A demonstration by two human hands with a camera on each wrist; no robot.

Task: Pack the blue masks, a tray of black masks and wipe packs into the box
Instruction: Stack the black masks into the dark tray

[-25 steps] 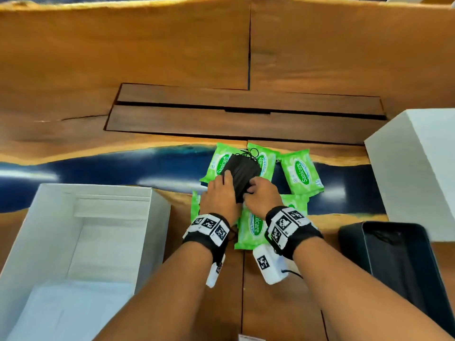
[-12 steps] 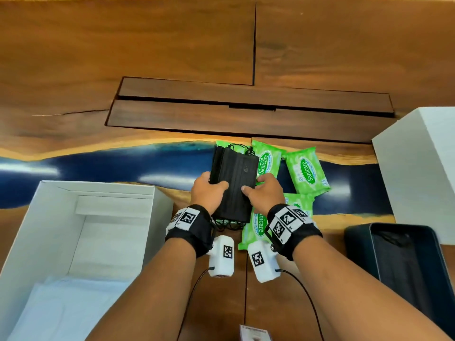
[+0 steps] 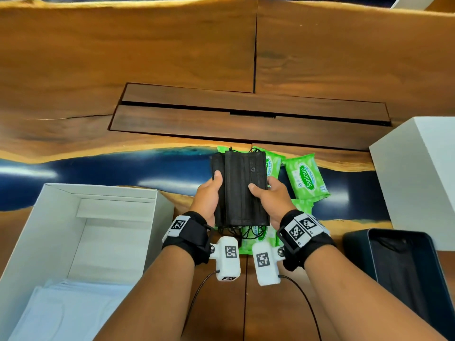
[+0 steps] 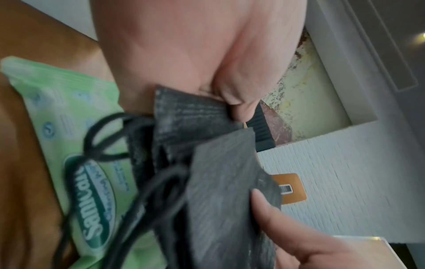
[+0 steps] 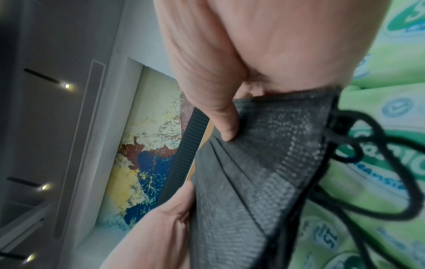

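I've got the stack of black masks up off the bench, held between both hands over the green wipe packs. My left hand grips the stack's left edge, thumb curled on top; my right hand pinches the right edge, thumb pressed on the top mask. The ear loops dangle loose from the near end, down over a wipe pack beneath. The white box sits open to my left, with pale blue masks lying flat in its near end. The black tray rests at my right on the bench, just in front of a white lid.
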